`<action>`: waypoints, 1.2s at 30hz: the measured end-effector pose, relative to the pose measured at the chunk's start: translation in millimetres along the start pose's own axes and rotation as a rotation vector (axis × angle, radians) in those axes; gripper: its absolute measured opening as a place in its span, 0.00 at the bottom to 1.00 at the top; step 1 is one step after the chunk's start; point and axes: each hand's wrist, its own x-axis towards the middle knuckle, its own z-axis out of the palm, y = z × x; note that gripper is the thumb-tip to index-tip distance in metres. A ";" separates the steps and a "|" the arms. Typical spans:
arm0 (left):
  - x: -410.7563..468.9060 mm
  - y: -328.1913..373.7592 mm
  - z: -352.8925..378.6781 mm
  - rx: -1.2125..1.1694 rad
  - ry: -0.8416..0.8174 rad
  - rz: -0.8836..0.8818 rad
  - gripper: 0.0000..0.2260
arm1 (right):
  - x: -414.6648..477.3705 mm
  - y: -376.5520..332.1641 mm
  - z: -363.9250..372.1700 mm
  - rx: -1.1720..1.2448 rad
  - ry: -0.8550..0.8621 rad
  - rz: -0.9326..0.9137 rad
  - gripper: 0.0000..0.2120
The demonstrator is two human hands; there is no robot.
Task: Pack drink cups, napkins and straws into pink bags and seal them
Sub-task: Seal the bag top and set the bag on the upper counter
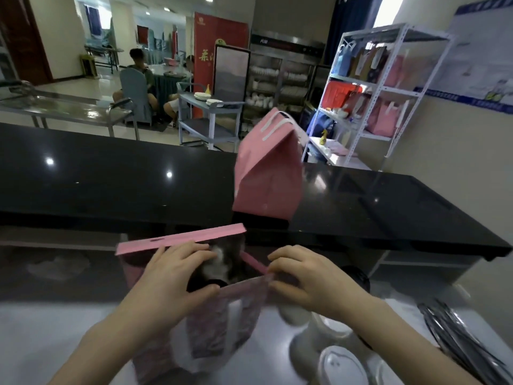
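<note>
Pink paper is under your left hand [177,273]: it grips the near rim of the open bag [205,329] on the worktop [55,329], and your right hand [308,276] pinches the right corner. You seem to be closing it; next, bring both rims together evenly.

Yellow character "茶" on the red banner [219,31]; other print illegible.

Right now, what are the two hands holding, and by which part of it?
Both hold the open pink bag at its mouth: the left hand grips the near rim, fingers inside; the right hand pinches the rim's right corner.
</note>
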 end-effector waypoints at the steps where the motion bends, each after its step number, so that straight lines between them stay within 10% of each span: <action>1: 5.3 17.6 3.7 -0.043 0.030 0.018 0.23 | -11.9 9.4 -5.4 0.003 0.003 0.020 0.13; 18: 170.6 291.8 221.5 -0.093 -0.361 0.330 0.09 | -240.0 256.1 -6.7 0.002 -0.164 0.717 0.10; 36: 244.9 326.1 371.9 0.140 -0.616 0.199 0.21 | -246.6 349.4 90.8 0.142 -0.154 0.787 0.35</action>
